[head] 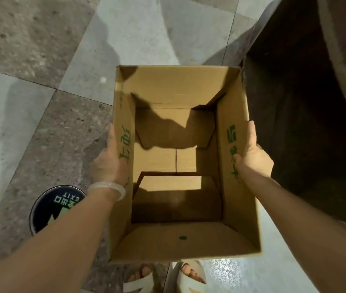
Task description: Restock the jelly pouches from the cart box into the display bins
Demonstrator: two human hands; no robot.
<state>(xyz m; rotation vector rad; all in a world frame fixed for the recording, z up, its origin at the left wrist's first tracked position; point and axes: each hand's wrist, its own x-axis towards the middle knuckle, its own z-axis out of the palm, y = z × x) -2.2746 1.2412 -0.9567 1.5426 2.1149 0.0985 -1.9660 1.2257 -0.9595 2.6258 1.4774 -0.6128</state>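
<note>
In the head view, you hold the cardboard box [176, 161] at the centre of the frame, open top toward you and its long axis running up and down the frame. Your left hand [109, 157] lies flat against the outside of its left wall, fingers straight. Your right hand [252, 153] presses the right wall, thumb hooked over the rim; the fingers outside are hidden. Both hands sit level, so neither is nearer.

The box holds no jelly pouches; only bare flaps show. No display bins can be made out. That suggests the restocking is done.

Green characters run along both inner side walls, too skewed to read. A round floor sticker [55, 208] at lower left reads "EXIT".
</note>
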